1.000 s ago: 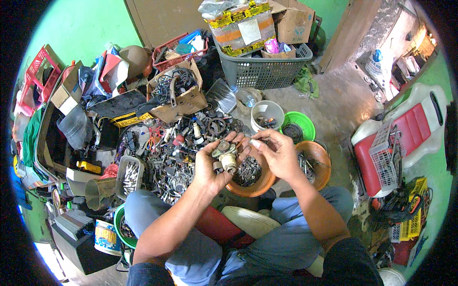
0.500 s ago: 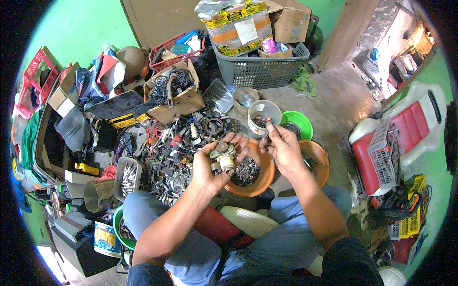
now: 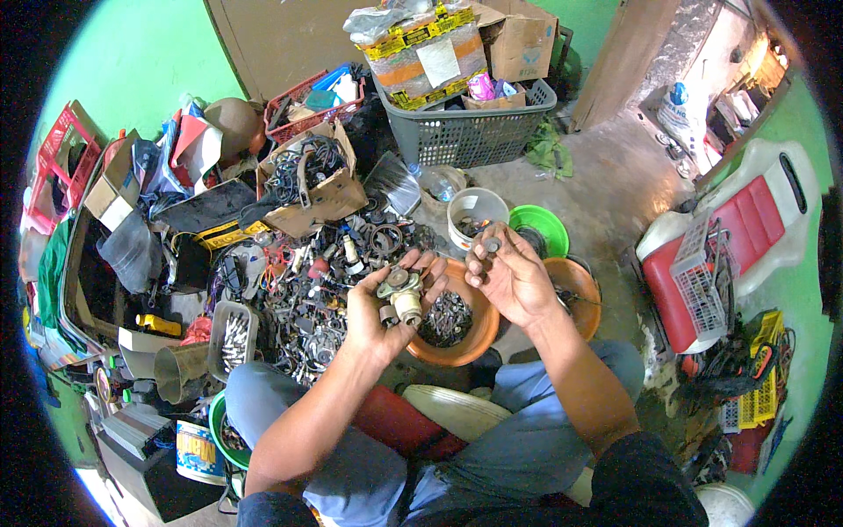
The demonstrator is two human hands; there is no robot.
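My left hand [image 3: 371, 325] cradles a pale metal fitting [image 3: 406, 304] with a darker flanged top, palm up and fingers curled loosely beneath it. To its right, my right hand [image 3: 518, 285] grips a small dark round piece [image 3: 493, 245] at its fingertips. Behind and below both hands sit an orange bowl [image 3: 458, 342] of small dark parts and a second orange bowl [image 3: 587, 312] on the right. A dense heap of dark and metal parts [image 3: 320, 329] covers the floor left of them.
A white bucket [image 3: 477, 198] and green basin [image 3: 551, 220] stand beyond my hands. A grey crate [image 3: 465, 132], a cardboard box of cables [image 3: 329, 198] and a translucent tray [image 3: 216, 347] surround the heap. A red-and-white seat [image 3: 742, 228] lies at right.
My right hand has turned palm-up and moved slightly left, bringing the small dark piece more into view. My left hand has shifted slightly left with the fitting; the view has shifted a little too.
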